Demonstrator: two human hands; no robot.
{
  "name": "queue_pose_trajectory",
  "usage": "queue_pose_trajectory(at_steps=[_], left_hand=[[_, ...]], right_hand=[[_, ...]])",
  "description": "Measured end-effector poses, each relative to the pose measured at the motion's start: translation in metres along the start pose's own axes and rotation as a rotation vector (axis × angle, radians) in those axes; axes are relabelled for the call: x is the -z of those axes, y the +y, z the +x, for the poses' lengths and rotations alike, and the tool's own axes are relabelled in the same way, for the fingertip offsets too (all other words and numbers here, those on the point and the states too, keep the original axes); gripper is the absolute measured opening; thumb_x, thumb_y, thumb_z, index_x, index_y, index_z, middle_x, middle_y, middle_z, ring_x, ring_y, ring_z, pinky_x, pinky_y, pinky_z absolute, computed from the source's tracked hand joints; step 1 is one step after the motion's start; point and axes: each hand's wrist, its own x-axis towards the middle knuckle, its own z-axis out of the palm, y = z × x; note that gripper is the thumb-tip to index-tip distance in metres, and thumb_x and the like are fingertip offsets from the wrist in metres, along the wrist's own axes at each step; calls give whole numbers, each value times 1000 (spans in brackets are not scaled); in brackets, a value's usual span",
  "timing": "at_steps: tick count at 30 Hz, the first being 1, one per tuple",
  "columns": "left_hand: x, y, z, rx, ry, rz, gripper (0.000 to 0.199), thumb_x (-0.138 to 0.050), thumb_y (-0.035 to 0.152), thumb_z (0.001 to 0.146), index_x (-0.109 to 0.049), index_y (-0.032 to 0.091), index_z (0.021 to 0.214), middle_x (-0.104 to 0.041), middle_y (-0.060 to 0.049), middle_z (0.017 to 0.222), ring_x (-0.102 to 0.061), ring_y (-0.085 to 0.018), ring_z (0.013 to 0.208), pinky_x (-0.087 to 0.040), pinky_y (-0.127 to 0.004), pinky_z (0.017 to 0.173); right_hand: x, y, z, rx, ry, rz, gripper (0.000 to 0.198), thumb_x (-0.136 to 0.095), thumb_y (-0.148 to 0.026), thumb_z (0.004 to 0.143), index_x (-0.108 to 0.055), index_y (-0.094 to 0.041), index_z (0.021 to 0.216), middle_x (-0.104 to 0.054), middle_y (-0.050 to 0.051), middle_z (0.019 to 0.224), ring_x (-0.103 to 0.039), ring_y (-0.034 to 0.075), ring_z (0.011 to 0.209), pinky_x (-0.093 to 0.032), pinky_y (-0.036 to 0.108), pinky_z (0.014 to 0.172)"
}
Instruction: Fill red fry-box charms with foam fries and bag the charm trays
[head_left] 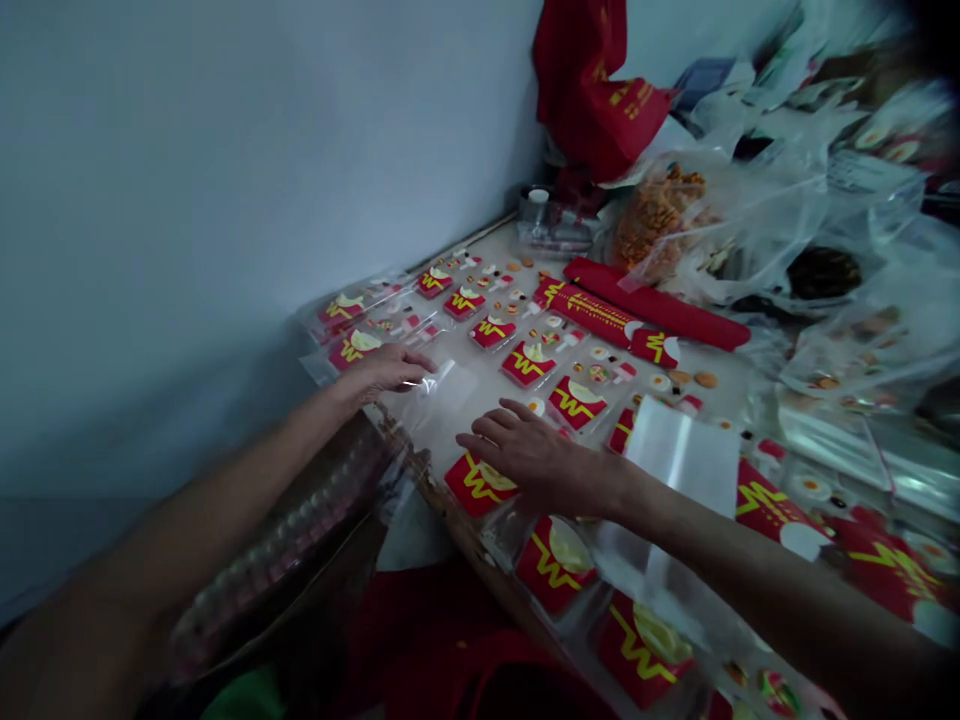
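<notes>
Reaching over the table [499, 245], the person has the left hand [390, 368] at a clear bag [442, 385] near the worn front edge; can't tell if the fingers pinch the film or only touch it. Right hand [517, 445], palm down, fingers loosely spread, is near the bag and over a red card [472, 485]; contact unclear. More packed cards [577, 403] with yellow zigzags lie in rows. Plastic sheet [679, 450] lies by the right forearm. Farther back: red roll [667, 310], orange bits [660, 220] in plastic, red sack [600, 100] by the wall.
</notes>
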Motion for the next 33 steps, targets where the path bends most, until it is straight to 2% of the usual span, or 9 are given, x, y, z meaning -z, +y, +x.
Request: queue_pose_trajectory(at_steps=[2, 5, 8, 11, 15, 17, 23, 29, 33], left_hand=[[4, 0, 3, 17, -60, 91, 27, -74, 27, 60, -78, 16, 84, -56, 4, 56, -45, -9, 52, -31, -19, 48], [3, -6, 8, 49, -137, 114, 29, -84, 36, 58, -80, 18, 81, -63, 1, 60, -49, -10, 54, -35, -21, 50], [-5, -12, 11, 80, -129, 27, 36, -91, 41, 52, -79, 17, 77, -70, -3, 69, -58, -13, 61, -45, -23, 57], [-14, -11, 8, 50, -138, -88, 41, -95, 43, 50, -77, 17, 76, -71, -3, 71, -60, -13, 64, -48, -23, 62], [-24, -2, -3, 76, -264, -206, 47, -94, 45, 56, -81, 18, 92, -76, -6, 91, -61, -12, 73, -49, -22, 66], [-31, 3, -9, 124, -291, -224, 44, -93, 45, 58, -82, 18, 91, -77, -7, 95, -61, -12, 73, -48, -22, 66], [-52, 10, -20, 57, -100, -161, 35, -95, 38, 50, -76, 16, 69, -69, -1, 66, -57, -12, 65, -42, -24, 63], [-67, 12, -28, -56, 63, 22, 42, -96, 46, 48, -67, 18, 62, -65, 1, 62, -50, -11, 57, -34, -25, 55], [-73, 19, -35, -110, 52, 77, 39, -95, 44, 51, -69, 19, 65, -68, 0, 66, -55, -13, 61, -38, -26, 57]], right_hand=[[11, 3, -7, -43, 1, 27, 87, -85, -27, 64, -52, -20, 144, -63, 11, 126, -56, 29, 115, -38, 47, 112], [22, 17, -25, -115, -10, 61, 93, -84, -33, 67, -44, -18, 149, -60, 14, 132, -54, 32, 119, -39, 51, 109], [29, 37, -41, -270, 13, 25, 94, -84, -38, 66, -44, -18, 149, -58, 16, 135, -54, 36, 122, -40, 54, 106], [36, 55, -51, -427, 62, -42, 94, -85, -36, 64, -46, -16, 147, -58, 18, 135, -55, 38, 121, -43, 55, 103], [43, 73, -52, -514, 147, -82, 96, -82, -41, 68, -39, -18, 151, -55, 18, 138, -53, 40, 123, -45, 55, 100], [44, 80, -48, -544, 180, -84, 96, -81, -47, 71, -37, -20, 152, -54, 18, 138, -53, 41, 123, -46, 56, 99], [45, 93, -42, -608, 250, -52, 98, -81, -57, 70, -39, -22, 152, -55, 18, 134, -52, 42, 122, -46, 58, 97], [46, 88, -46, -604, 332, -96, 92, -77, -58, 77, -38, -22, 153, -54, 19, 133, -52, 43, 120, -45, 59, 95], [47, 77, -48, -594, 292, -204, 93, -75, -57, 81, -33, -21, 156, -53, 20, 134, -48, 43, 121, -39, 59, 98]])
